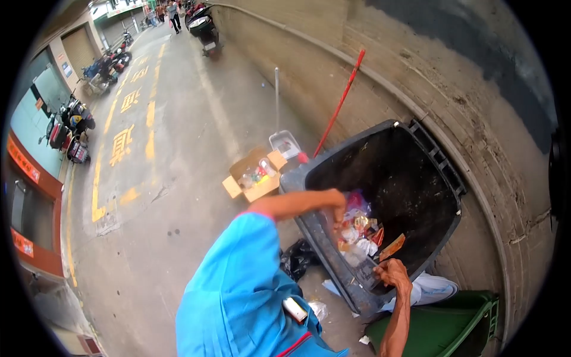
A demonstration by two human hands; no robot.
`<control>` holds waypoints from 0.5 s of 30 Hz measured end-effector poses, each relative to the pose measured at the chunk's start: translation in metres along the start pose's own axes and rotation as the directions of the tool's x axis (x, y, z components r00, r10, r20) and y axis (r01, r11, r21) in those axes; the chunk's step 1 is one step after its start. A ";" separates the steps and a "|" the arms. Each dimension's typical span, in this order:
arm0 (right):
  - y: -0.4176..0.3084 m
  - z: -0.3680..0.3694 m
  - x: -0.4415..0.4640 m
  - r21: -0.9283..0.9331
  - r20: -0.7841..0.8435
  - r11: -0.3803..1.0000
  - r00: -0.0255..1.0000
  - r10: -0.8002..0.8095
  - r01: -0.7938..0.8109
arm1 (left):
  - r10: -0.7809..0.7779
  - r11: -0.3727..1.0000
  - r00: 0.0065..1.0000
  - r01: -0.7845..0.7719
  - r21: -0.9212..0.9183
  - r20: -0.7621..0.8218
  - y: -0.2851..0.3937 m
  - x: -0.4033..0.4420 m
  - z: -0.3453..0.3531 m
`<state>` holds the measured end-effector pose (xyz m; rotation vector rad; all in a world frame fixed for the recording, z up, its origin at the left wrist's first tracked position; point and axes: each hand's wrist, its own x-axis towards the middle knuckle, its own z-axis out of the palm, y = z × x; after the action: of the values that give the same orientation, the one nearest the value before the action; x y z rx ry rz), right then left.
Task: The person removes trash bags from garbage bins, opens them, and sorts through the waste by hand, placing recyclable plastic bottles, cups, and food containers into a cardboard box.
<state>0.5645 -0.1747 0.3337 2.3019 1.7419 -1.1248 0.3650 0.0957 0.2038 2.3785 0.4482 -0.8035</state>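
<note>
My left hand (336, 208) hangs over the inside of a large dark wheeled bin (318, 241), its fingers drawn together and pointing down; what they hold, if anything, is too small to tell. Below it lies mixed trash (361, 225), with crumpled white, red and purple pieces. My right hand (392, 273) is at the bin's near side, fingers pinched beside some clear plastic (366, 271); whether they grip it is unclear. A flat orange-brown piece (392, 246) leans just above that hand.
An open cardboard box (262, 189) of bottles stands left of the bin, near a long-handled dustpan (285, 144). A red pole (339, 104) leans on the wall. A black bag (299, 259) and a green lid (437, 327) lie close by. Scooters and people are farther up the lane.
</note>
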 end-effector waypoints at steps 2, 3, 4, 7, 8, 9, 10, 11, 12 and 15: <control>0.013 -0.005 0.010 -0.152 -0.451 0.984 0.879 -0.153 0.093 | -0.085 0.989 0.960 0.115 0.096 -0.266 0.029 -0.032 -0.051; 0.016 -0.011 0.017 -0.108 -0.482 0.994 0.872 -0.079 0.030 | -0.153 0.961 0.850 0.247 0.123 -0.504 0.051 -0.050 -0.059; 0.011 -0.019 0.017 -0.031 -0.544 0.999 0.838 -0.043 0.031 | -0.104 0.944 0.695 0.294 0.150 -0.711 0.064 -0.062 -0.064; 0.014 -0.026 0.018 0.005 -0.686 1.000 0.728 -0.008 0.016 | 0.001 0.911 0.541 0.347 0.224 -0.841 0.077 -0.065 -0.057; 0.011 -0.021 0.016 0.002 -0.731 1.000 0.682 -0.012 0.020 | 0.067 0.883 0.470 0.384 0.272 -0.880 0.076 -0.058 -0.049; 0.012 -0.015 0.015 0.001 -0.775 1.000 0.632 -0.014 0.024 | -0.073 0.899 0.763 0.329 0.288 -0.643 0.078 -0.043 -0.035; 0.028 0.004 0.021 -0.168 -0.706 0.982 0.684 -0.183 0.089 | -0.186 0.920 0.937 0.273 0.283 -0.296 0.074 -0.026 -0.021; 0.020 0.009 0.015 -0.009 -0.341 0.989 0.930 -0.139 0.144 | -0.087 0.996 0.993 0.089 0.019 -0.077 0.044 -0.017 -0.006; 0.014 0.014 0.004 0.161 0.096 0.980 0.987 -0.132 0.115 | 0.084 0.959 0.990 -0.050 -0.279 0.109 0.023 -0.013 0.006; 0.025 0.004 0.001 0.367 -0.275 0.929 0.959 0.069 0.039 | -0.070 0.993 0.976 0.088 0.078 -0.207 0.044 -0.059 -0.053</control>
<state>0.5840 -0.1852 0.3205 2.8207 1.7144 -1.2680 0.3636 0.0873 0.2939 2.5501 0.6055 -0.6264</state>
